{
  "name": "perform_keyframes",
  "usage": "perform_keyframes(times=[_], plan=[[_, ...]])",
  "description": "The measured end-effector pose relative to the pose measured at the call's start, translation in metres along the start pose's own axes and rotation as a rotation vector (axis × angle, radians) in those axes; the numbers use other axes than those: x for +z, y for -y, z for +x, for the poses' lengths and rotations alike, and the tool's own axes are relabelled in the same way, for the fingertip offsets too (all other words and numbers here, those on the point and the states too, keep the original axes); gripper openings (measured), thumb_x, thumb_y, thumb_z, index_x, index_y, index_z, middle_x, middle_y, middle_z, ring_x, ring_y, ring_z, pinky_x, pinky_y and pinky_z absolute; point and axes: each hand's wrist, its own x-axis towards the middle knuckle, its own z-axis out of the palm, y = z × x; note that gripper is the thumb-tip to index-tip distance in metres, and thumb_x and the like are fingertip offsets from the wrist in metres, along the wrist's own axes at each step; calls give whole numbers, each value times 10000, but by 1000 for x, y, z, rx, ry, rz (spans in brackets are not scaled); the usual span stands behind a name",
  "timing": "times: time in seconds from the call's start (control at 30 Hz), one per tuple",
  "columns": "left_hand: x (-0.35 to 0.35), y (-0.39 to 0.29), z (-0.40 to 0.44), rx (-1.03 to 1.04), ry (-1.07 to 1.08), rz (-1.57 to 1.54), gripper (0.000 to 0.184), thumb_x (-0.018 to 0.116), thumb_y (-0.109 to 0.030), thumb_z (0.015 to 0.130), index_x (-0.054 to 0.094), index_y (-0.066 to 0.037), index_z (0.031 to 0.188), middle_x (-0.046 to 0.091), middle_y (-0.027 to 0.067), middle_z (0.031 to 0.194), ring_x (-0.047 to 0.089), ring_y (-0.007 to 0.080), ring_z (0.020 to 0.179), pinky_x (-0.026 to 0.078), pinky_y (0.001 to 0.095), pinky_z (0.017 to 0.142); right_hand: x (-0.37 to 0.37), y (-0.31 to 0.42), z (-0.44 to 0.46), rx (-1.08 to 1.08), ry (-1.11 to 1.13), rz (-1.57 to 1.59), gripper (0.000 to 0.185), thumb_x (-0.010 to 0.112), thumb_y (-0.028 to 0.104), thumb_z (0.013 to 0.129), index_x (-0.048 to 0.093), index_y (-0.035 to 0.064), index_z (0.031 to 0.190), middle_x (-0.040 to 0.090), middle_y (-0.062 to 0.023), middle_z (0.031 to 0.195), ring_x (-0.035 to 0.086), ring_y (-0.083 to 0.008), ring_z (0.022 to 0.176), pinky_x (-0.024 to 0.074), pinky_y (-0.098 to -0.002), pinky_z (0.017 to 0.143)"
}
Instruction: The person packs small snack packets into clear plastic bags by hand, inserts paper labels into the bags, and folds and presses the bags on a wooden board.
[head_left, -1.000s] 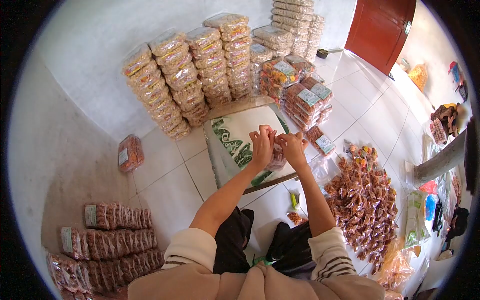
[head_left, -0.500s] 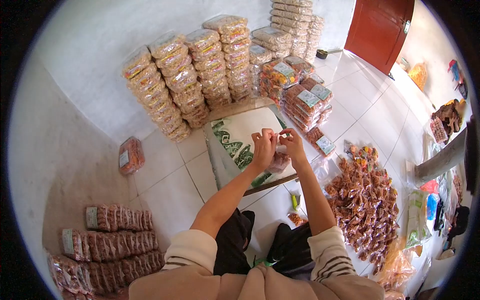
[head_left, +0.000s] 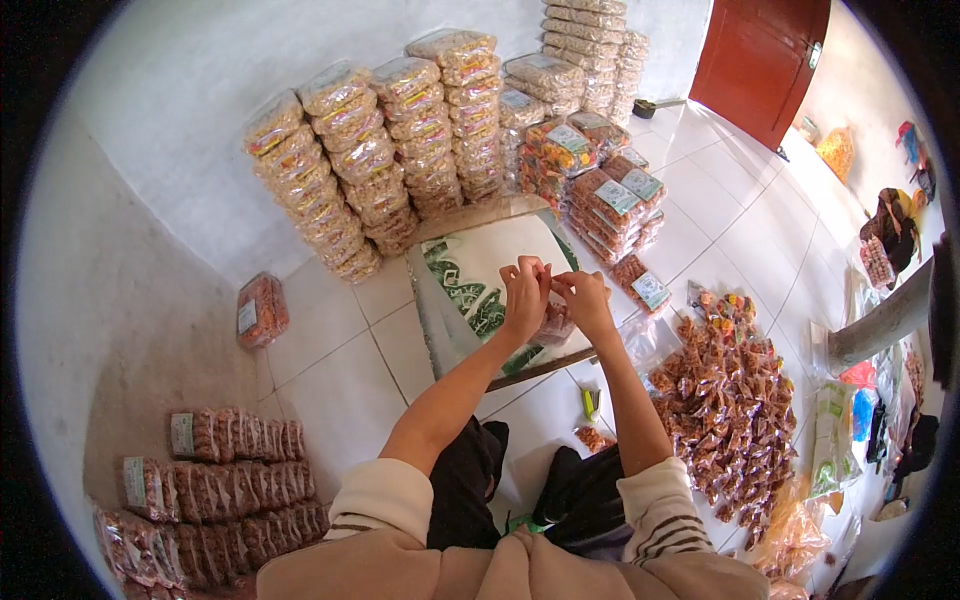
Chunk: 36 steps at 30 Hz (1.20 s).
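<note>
Over the near part of a low table [head_left: 520, 243] with a green-and-white printed sheet [head_left: 470, 295], both my hands work close together on a clear plastic bag of brown snacks [head_left: 555, 325]. My left hand [head_left: 526, 290] has its fingers curled and pinched at the top of the bag. Facing it, my right hand [head_left: 587, 298] pinches at the same spot, fingertips nearly touching the left ones. The bag's lower part rests on the sheet below my hands. Its top edge is mostly hidden by my fingers.
Tall stacks of packed snack bags [head_left: 345, 135] stand along the wall behind the table. A large pile of small brown packets [head_left: 725, 400] covers the floor at right. Rows of filled packs [head_left: 240, 490] lie at lower left. A green-handled tool [head_left: 591, 404] lies near my feet.
My right hand's fingers have drawn in and moved slightly down beside the left ones at the bag's top. The left hand has shifted only a little.
</note>
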Motion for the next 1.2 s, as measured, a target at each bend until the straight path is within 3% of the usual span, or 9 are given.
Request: perform_keyframes(times=[0.07, 0.17, 0.3, 0.4, 0.6, 0.8, 0.87, 1.07, 1.2], plan=[[-1, -3, 1, -7, -5, 9, 163, 516, -61, 861, 356, -75, 890, 496, 42, 573, 466, 235, 510, 275, 361, 719, -3, 6, -2, 24, 30, -84, 146, 598, 153, 768, 684, 125, 883, 657, -87, 810, 554, -310, 811, 405, -458, 730], [-1, -5, 1, -42, 14, 5, 136, 512, -91, 873, 379, -75, 888, 496, 31, 575, 469, 220, 535, 264, 359, 745, 6, -6, 1, 28, 15, -38, 145, 553, 163, 784, 691, 127, 811, 623, -90, 810, 472, -313, 864, 329, -460, 741], [-8, -11, 5, -153, 168, 27, 122, 511, -164, 886, 439, -82, 832, 519, 27, 591, 478, 212, 551, 258, 356, 744, 7, -4, -1, -13, -85, -74, 138, 557, 141, 770, 689, 129, 809, 585, -74, 865, 445, -293, 914, 320, -459, 742], [-7, -7, 5, -59, 148, 14, 171, 504, -207, 890, 477, -79, 780, 555, 50, 625, 488, 230, 545, 258, 359, 721, 7, -3, 0, 8, -107, -81, 126, 566, 138, 762, 680, 122, 814, 529, -63, 889, 413, -277, 937, 309, -456, 735], [-10, -7, 11, -73, 268, 243, 250, 476, -243, 897, 532, -75, 722, 579, 97, 626, 523, 264, 575, 256, 376, 708, 21, -11, 4, 32, -60, -112, 135, 554, 187, 785, 654, 103, 819, 489, -86, 921, 382, -280, 948, 278, -463, 741], [-6, 1, 12, -177, 366, 283, 331, 480, -310, 880, 576, -100, 644, 593, 95, 626, 544, 277, 584, 239, 423, 665, 19, -11, 5, 152, 68, -131, 169, 521, 215, 822, 618, 86, 871, 492, -96, 935, 390, -295, 967, 285, -478, 768], [-4, 4, 12, -230, 404, 290, 319, 482, -313, 873, 598, -112, 655, 597, 87, 627, 551, 279, 593, 234, 428, 655, 10, -2, 1, 62, -149, -129, 161, 541, 198, 816, 571, 74, 914, 533, -89, 919, 431, -292, 965, 306, -483, 799], [0, 13, 22, -445, 547, 343, 285, 514, -365, 822, 678, -152, 730, 634, 79, 693, 592, 273, 674, 236, 437, 665, -2, -5, -2, -193, -34, 70, 209, 619, 95, 732, 549, 76, 928, 615, -67, 904, 503, -282, 932, 372, -430, 830], [-2, 13, 30, -616, 692, 393, 316, 526, -434, 793, 699, -169, 788, 656, 103, 801, 612, 251, 772, 246, 467, 738, 1, -12, 0, -245, -3, 30, 258, 638, 109, 711, 554, 72, 952, 614, -83, 945, 502, -289, 947, 374, -426, 855]])
